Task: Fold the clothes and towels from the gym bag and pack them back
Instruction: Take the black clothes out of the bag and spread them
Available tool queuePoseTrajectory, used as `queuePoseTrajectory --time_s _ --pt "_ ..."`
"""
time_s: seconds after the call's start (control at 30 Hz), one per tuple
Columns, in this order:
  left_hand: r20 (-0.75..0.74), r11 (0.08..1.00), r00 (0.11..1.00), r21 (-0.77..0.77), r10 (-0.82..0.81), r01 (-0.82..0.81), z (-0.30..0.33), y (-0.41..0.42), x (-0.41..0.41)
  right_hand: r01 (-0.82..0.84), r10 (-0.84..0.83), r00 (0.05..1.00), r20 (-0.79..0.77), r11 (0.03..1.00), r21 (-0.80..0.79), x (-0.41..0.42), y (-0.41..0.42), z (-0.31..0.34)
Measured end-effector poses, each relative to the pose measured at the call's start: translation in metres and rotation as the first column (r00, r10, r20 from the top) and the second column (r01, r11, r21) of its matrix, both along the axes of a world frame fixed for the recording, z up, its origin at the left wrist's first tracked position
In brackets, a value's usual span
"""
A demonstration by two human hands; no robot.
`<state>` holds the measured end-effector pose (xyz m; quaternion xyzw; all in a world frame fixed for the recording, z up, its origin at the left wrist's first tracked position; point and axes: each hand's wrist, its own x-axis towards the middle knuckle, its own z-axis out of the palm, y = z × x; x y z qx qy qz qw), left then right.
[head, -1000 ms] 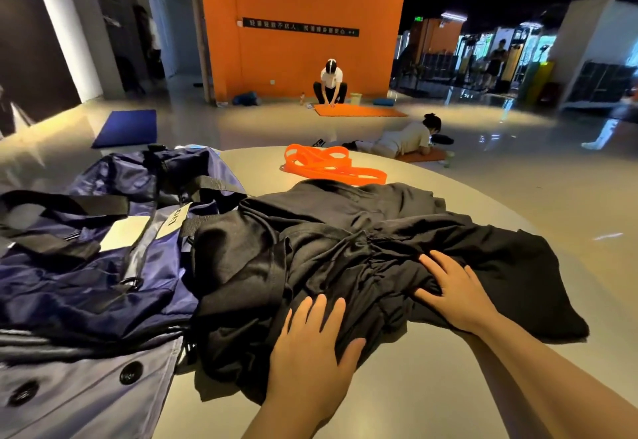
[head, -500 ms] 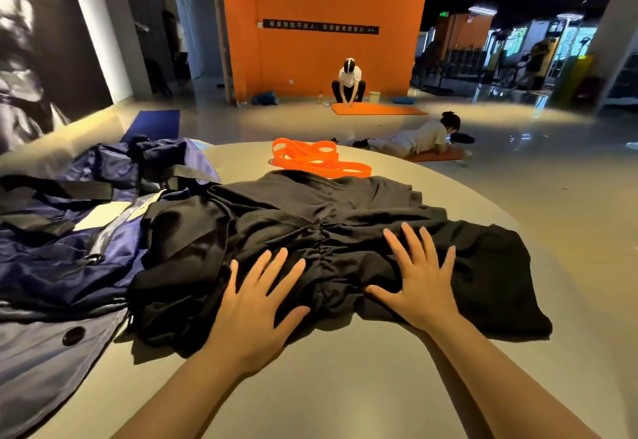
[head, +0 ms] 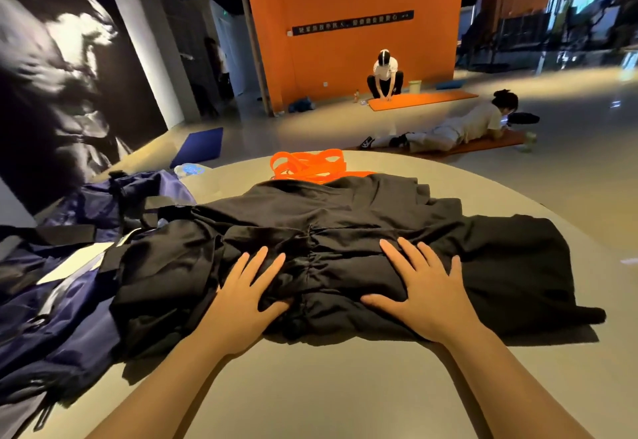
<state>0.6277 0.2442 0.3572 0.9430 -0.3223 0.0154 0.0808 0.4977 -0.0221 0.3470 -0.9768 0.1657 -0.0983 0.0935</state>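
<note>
both hands, left hand and right hand, lie flat and open on the black garment; it looks soft, light, floppy: best lifted by its edges.

The single head view looks forward and down from above the near edge of the round table; it sits close over both forearms, takes in the table's far edge, and faces the orange wall across the floor beyond.
</note>
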Motion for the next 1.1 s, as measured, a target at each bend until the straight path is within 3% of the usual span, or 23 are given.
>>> queuePoseTrajectory --time_s 0.13,0.23,0.33,0.43,0.57,0.63,0.7,0.8,0.87,0.97,1.1 --pt "0.012 1.000 1.000 -0.011 0.002 -0.002 -0.001 -0.018 0.018 0.007 -0.010 0.998 0.059 0.999 0.049 0.014 -0.010 -0.001" --pt "0.041 0.999 0.999 -0.048 -0.007 0.009 -0.003 -0.022 0.022 0.037 -0.023 0.983 0.181 0.997 -0.074 0.017 -0.012 0.000" --pt "0.121 0.985 0.991 -0.154 -0.055 0.074 -0.007 -0.018 0.018 0.049 0.017 0.962 0.273 0.971 -0.233 0.012 -0.006 0.003" --pt "0.243 0.941 0.968 -0.309 -0.063 0.139 -0.005 -0.005 -0.002 0.059 0.068 0.902 0.426 0.959 -0.277 -0.011 0.009 0.010" --pt "0.341 0.848 0.934 -0.457 -0.111 0.268 0.004 0.028 -0.054 -0.076 0.248 0.805 0.539 0.944 -0.321 -0.070 0.035 0.028" --pt "0.376 0.842 0.900 -0.392 -0.221 0.371 0.005 0.053 -0.082 -0.140 0.300 0.810 0.504 0.933 -0.330 -0.108 0.050 0.032" --pt "0.371 0.848 0.850 -0.233 -0.374 0.476 0.004 0.078 -0.105 -0.190 0.297 0.847 0.442 0.944 -0.271 -0.143 0.066 0.033" --pt "0.243 0.858 0.839 -0.044 -0.487 0.511 0.004 0.104 -0.126 -0.185 0.210 0.895 0.393 0.978 -0.102 -0.167 0.099 0.038" --pt "0.114 0.906 0.900 -0.014 -0.420 0.424 0.006 0.117 -0.126 -0.101 0.082 0.943 0.324 0.994 0.041 -0.163 0.123 0.043" --pt "-0.020 0.980 0.981 0.047 -0.194 0.195 0.003 0.133 -0.118 0.065 -0.074 0.996 0.046 0.981 0.182 -0.151 0.150 0.033" --pt "-0.075 0.989 0.997 0.142 -0.027 0.038 0.002 0.146 -0.121 0.228 -0.221 0.963 -0.152 0.973 0.035 -0.143 0.147 0.010"
